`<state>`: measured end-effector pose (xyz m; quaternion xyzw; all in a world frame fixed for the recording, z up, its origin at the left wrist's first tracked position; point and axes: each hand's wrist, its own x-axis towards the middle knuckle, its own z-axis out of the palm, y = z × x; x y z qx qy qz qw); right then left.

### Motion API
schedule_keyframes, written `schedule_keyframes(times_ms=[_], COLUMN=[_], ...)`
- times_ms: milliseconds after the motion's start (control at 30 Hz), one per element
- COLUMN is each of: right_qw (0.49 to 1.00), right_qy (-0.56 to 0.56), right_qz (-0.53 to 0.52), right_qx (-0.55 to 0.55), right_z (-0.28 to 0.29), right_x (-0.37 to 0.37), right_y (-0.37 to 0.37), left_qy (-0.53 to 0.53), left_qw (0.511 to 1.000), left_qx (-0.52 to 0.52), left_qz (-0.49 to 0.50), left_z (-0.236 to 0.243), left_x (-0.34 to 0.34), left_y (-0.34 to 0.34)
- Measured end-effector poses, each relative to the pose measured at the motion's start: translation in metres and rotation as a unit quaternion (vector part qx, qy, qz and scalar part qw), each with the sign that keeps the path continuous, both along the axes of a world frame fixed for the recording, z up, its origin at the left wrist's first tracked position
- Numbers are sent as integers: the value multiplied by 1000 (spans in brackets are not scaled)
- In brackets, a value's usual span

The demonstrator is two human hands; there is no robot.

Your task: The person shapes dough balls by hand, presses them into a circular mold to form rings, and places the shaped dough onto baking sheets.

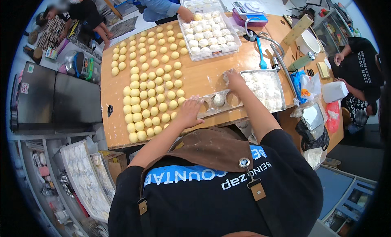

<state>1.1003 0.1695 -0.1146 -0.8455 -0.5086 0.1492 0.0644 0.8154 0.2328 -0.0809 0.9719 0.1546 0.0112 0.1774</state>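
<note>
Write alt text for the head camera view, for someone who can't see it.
A person's left hand rests on a pale strip with round holes, one holding a floured ball; the right hand is beside floured white pieces. Rows of yellow balls fill the wooden table's left side. Across it, another person's hand reaches toward white-coated balls.

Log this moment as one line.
Left hand: at left end of holed strip | Right hand: by nearer tray, grip unclear | White ball: in strip hole | Yellow balls: left on table
</note>
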Motion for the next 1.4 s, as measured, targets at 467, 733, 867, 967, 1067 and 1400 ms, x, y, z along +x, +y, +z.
schedule_keyframes(times_ms=[467,733,867,967,1067,1400], right_qw=[981,989,983,986,988,991], right_qy=[184,82,27,42,78,36], right_qz=[33,73,115,138,127,124], right_qx=[52,-97,-139,-83,-47,-25], right_z=[13,60,52,38,35,46], right_x=[-7,-65,-81,-81,-61,-75], right_y=[-31,-39,-34,-36,-35,-31], left_qy=[78,87,75,62,58,103], left_qw=[997,996,997,998,998,994], left_qx=[-4,-27,-22,-15,-12,-27], left_qz=[-6,3,-7,1,9,13], left_z=[-32,-35,-39,-37,-35,-31], left_x=[38,40,40,38,36,39], left_y=[14,16,16,13,11,11])
